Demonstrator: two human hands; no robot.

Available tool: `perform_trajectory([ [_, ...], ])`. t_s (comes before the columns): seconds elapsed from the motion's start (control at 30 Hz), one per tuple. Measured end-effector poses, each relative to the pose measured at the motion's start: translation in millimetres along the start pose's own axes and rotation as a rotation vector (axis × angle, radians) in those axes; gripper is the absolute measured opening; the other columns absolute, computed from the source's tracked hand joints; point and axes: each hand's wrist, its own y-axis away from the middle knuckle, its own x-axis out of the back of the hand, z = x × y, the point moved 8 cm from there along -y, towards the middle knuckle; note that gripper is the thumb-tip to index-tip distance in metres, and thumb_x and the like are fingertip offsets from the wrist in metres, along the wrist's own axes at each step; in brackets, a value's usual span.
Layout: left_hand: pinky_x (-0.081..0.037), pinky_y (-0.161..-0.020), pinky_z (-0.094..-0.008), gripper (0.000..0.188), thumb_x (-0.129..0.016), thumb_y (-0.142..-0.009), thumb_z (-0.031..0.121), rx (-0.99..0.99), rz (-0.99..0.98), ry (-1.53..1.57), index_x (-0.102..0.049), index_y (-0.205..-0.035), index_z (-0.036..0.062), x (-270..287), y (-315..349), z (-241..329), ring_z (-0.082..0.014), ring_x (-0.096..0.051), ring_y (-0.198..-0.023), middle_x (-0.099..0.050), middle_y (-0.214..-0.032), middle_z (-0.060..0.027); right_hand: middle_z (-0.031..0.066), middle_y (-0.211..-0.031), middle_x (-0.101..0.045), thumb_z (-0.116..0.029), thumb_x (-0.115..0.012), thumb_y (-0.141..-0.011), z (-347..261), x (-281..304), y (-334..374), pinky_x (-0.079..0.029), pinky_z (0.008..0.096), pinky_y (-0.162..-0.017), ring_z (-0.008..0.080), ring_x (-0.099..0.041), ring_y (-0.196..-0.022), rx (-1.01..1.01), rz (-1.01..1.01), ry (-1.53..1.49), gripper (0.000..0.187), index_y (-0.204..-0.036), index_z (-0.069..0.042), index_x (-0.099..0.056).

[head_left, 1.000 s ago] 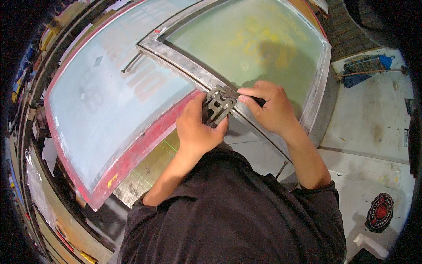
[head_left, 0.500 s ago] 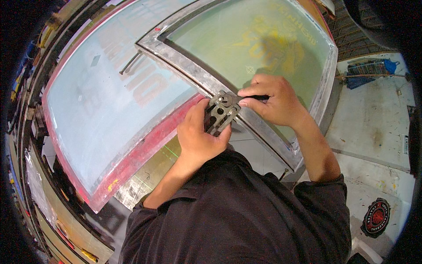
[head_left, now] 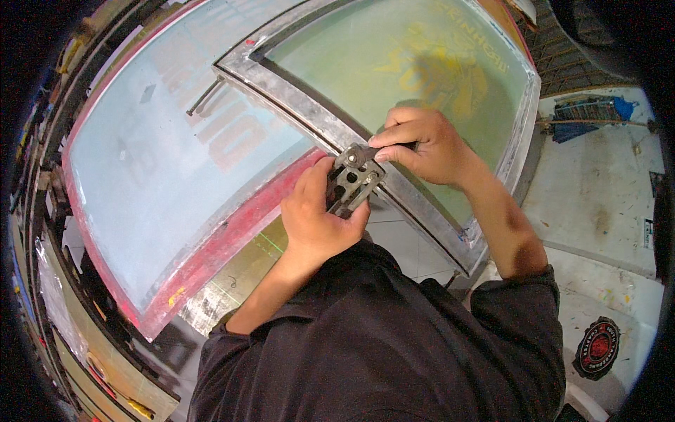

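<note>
- The left hand point(head_left: 309, 207) grasps a dark grey hinged metal part point(head_left: 357, 181) with slots and round holes; its fingers curl along the part's left side, the thumb at its lower right.
- The right hand point(head_left: 425, 151) pinches a short dark handle point(head_left: 368, 152) between thumb and fingers, at the upper end of the metal part.
- Just beyond the fingers, the grey metal frame point(head_left: 295, 100) runs diagonally behind the metal part; whether the two touch cannot be told.
- Its green panel point(head_left: 337, 56) stretches behind the right fingers.
- To the left of the left fingers, a red frame point(head_left: 228, 250) edges a light blue panel point(head_left: 162, 169).
- Well apart from the right fingers, lower right, lies a round black-and-red badge point(head_left: 598, 348).
</note>
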Motion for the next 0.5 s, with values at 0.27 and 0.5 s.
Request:
perform_trajectory([
  [0.27,-0.050,-0.063,-0.0381,0.056,-0.071,-0.057,0.019,0.013,-0.036,-0.021,-0.053,-0.107,0.0018,0.6,-1.5,0.5,-0.0330,-0.061,-0.074,-0.060,-0.086,-0.0156,0.0040,-0.069,-0.054,-0.035,-0.068,-0.072,-5.3,-0.1,-0.4,-0.038,0.0373,-0.067,0.0232,-0.054,-0.072,0.052,-0.041,0.157,0.022,-0.087,-0.019,-0.069],
  [0.5,-0.050,-0.063,-0.0383,0.058,-0.071,-0.056,0.020,-0.010,-0.035,-0.038,-0.053,-0.108,0.0019,1.4,1.9,-0.5,-0.0332,-0.061,-0.074,-0.060,-0.088,-0.0157,0.0044,-0.064,-0.051,-0.043,-0.070,-0.069,0.2,1.9,17.5,-0.038,0.0383,-0.060,0.0256,-0.053,-0.065,0.040,0.239,0.294,0.030,-0.076,-0.014,-0.063],
])
